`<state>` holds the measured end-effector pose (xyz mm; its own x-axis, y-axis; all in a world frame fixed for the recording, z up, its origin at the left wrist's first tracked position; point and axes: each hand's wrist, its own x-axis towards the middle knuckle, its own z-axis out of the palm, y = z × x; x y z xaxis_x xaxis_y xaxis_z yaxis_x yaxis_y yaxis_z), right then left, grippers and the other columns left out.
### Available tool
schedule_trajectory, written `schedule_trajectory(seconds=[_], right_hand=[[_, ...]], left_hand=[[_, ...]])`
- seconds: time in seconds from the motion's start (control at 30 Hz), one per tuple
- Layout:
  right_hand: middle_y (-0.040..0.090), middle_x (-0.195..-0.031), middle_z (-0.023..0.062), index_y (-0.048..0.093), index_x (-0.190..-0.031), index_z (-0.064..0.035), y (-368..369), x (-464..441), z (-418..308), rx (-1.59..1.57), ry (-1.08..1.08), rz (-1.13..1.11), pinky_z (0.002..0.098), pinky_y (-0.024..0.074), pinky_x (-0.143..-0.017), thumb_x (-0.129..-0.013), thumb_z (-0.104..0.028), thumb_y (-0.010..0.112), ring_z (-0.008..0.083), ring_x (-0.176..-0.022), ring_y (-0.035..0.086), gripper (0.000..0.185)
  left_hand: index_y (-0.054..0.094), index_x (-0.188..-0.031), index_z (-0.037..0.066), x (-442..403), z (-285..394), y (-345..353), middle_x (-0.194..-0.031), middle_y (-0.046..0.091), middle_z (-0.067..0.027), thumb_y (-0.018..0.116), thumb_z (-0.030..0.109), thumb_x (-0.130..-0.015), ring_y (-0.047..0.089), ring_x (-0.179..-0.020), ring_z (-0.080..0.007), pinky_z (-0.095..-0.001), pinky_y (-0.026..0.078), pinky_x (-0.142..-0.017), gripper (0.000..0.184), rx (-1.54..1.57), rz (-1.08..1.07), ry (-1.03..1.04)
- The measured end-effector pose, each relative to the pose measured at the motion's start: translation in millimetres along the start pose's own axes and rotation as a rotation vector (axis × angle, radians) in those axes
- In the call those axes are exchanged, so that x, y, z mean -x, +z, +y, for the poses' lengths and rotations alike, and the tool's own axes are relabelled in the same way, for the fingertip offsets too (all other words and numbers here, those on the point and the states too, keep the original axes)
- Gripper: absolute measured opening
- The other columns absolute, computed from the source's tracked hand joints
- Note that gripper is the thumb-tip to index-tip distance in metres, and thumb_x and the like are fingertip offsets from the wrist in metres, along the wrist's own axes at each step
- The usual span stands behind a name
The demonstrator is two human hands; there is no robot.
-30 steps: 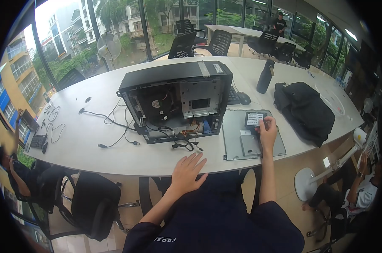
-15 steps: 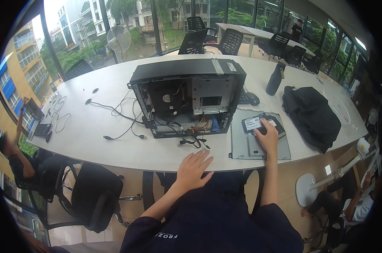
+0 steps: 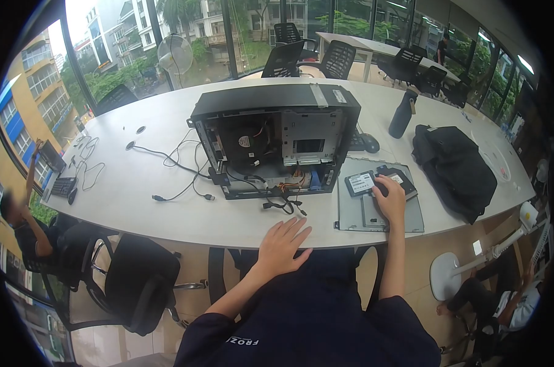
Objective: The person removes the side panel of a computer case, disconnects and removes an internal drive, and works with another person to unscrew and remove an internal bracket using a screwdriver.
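On the big white table (image 3: 130,214) there's an opened-up black PC case (image 3: 277,140), innards facing me. Next biggest, a flat metal panel (image 3: 348,211) lying just right of it. My left hand (image 3: 283,248) is palm-down at the table's front edge, fingers loosely spread. Right hand (image 3: 390,197) has a narrow pinch on the labelled drive (image 3: 358,183), which is over the panel, can't tell if touching. Tiniest stuff: black plugs (image 3: 283,203) beyond my left fingertips.
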<state>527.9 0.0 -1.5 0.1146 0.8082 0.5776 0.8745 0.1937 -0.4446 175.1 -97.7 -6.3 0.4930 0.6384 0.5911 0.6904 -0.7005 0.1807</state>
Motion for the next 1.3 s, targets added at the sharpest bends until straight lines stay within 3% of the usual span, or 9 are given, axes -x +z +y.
schedule_trajectory(seconds=[0.3, 0.43, 0.73, 0.87, 1.0, 1.03, 1.13, 1.23, 1.3], right_hand=[[0.069, -0.123, 0.0059, 0.073, -0.11, -0.0124, -2.8, 0.4, -2.2, 0.002, -0.008, -0.007, 0.0415, 0.0397, -0.104, -0.083, -0.023, 0.072, 0.0266, -0.119, 0.06, 0.028], [0.069, -0.118, 0.0134, 0.067, -0.122, -0.0097, -6.0, -0.7, -12.1, -0.071, 0.097, 0.028, 0.0402, 0.0439, -0.101, -0.085, -0.018, 0.07, 0.0306, -0.113, 0.063, 0.037], [0.07, -0.105, 0.01, 0.067, -0.111, 0.0004, -5.8, -3.6, -13.1, -0.54, 0.208, 0.255, 0.0317, 0.0502, -0.091, -0.09, -0.004, 0.062, 0.0194, -0.101, 0.066, 0.022], [0.071, -0.102, 0.0099, 0.068, -0.107, 0.0019, -16.7, -6.6, -36.9, -0.443, 0.078, 0.1, 0.0305, 0.0496, -0.09, -0.091, -0.006, 0.063, 0.0185, -0.101, 0.066, 0.018], [0.064, -0.127, 0.0161, 0.057, -0.132, 0.0003, -6.8, -8.1, -83.5, -0.756, 0.089, -0.132, 0.0379, 0.0452, -0.105, -0.092, -0.01, 0.065, 0.0251, -0.118, 0.061, 0.042], [0.06, -0.135, 0.0177, 0.051, -0.14, -0.0006, -4.7, -8.4, -97.8, -0.769, 0.092, -0.182, 0.0404, 0.0432, -0.108, -0.092, -0.011, 0.065, 0.0271, -0.124, 0.058, 0.052], [0.038, -0.154, 0.0222, 0.021, -0.156, -0.0009, 22.1, -6.3, -124.4, -0.769, 0.058, -0.325, 0.0427, 0.0332, -0.115, -0.091, -0.016, 0.068, 0.032, -0.141, 0.041, 0.081], [0.029, -0.155, 0.0308, 0.005, -0.155, 0.0083, 48.5, -5.7, -145.8, -0.865, -0.045, -0.379, 0.0397, 0.0246, -0.119, -0.09, -0.021, 0.07, 0.0372, -0.145, 0.032, 0.097], [0.023, -0.155, 0.034, 0.0, -0.151, 0.0146, 62.1, 2.2, -144.6, -0.568, -0.037, -0.248, 0.0388, 0.0204, -0.12, -0.088, -0.027, 0.073, 0.039, -0.147, 0.025, 0.105]], left_hand=[[0.064, -0.125, 0.012, -0.2, 0.9, 0.1, -0.136, 0.059, -0.0101, 0.071, 0.036, -0.082, 0.055, -0.125, -0.029, -0.0455, 0.044, -0.104, 0.049, 0.006, 0.013, -0.009], [0.064, -0.126, 0.013, 0.9, -0.7, 0.1, -0.136, 0.059, -0.01, 0.071, 0.036, -0.082, 0.055, -0.125, -0.0292, -0.0449, 0.044, -0.104, 0.05, 0.016, 0.012, -0.012], [0.064, -0.122, 0.011, 1.2, -1.2, -2.5, -0.134, 0.058, -0.0102, 0.072, 0.034, -0.082, 0.054, -0.125, -0.0288, -0.0447, 0.043, -0.103, 0.047, 0.037, 0.013, -0.015], [0.065, -0.12, 0.008, 4.5, -11.2, -10.0, -0.13, 0.06, -0.0135, 0.072, 0.024, -0.082, 0.055, -0.123, -0.0326, -0.0454, 0.043, -0.102, 0.041, 0.357, 0.097, -0.098], [0.041, -0.14, -0.006, -9.8, -50.5, -34.2, -0.143, 0.037, -0.033, 0.067, 0.01, -0.085, 0.037, -0.133, -0.0463, -0.0487, 0.033, -0.109, 0.063, 0.123, 0.573, -0.405], [0.041, -0.14, -0.006, -15.1, -59.9, -38.5, -0.143, 0.037, -0.033, 0.067, 0.01, -0.085, 0.037, -0.133, -0.0463, -0.0487, 0.033, -0.109, 0.063, 0.116, 0.571, -0.407], [0.005, -0.153, -0.012, -19.0, -87.3, -38.3, -0.154, 0.009, -0.0379, 0.068, 0.018, -0.088, 0.021, -0.14, -0.0543, -0.0569, 0.021, -0.116, 0.095, 0.06, 0.443, -0.584], [0.001, -0.153, -0.012, -19.9, -84.0, -26.4, -0.156, 0.002, -0.0382, 0.068, 0.019, -0.09, 0.017, -0.143, -0.0535, -0.0539, 0.017, -0.118, 0.096, -0.07, 0.376, -0.597], [-0.002, -0.152, -0.013, -18.8, -86.4, -24.9, -0.156, -0.005, -0.0401, 0.068, 0.02, -0.09, 0.01, -0.144, -0.0567, -0.055, 0.015, -0.119, 0.099, -0.043, 0.358, -0.583]])
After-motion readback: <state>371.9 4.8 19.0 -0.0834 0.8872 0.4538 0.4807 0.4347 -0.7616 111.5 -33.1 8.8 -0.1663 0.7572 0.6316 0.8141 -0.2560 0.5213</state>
